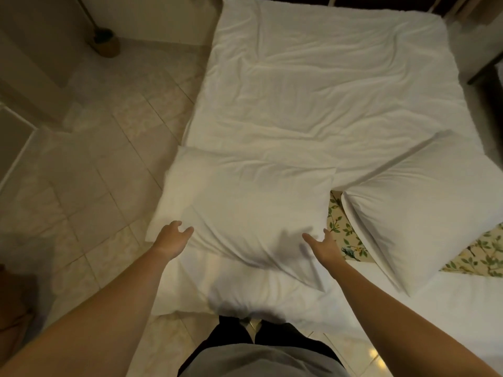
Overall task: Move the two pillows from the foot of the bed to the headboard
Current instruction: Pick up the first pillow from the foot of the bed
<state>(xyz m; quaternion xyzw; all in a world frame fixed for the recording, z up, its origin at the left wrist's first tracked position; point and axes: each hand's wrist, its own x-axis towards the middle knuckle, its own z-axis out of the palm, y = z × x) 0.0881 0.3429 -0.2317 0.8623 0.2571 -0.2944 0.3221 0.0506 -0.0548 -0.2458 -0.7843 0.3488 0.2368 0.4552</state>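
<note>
Both hands spread, empty: left hand (174, 235) over near-left edge of left pillow (245, 210), right hand (324, 244) at its near-right corner; contact w/ fabric not certain. Step in hand, judged: grasp this pillow. Grip both short ends, lift clear of duvet (326, 91), carry flat to headboard (299, 1). Avoid dragging; wrinkles the cover. Left pillow at foot of bed, long axis roughly across bed, slightly skewed. Right pillow (424, 213) just beside, apart, long axis diagonal, far end toward bed's right edge.
</note>
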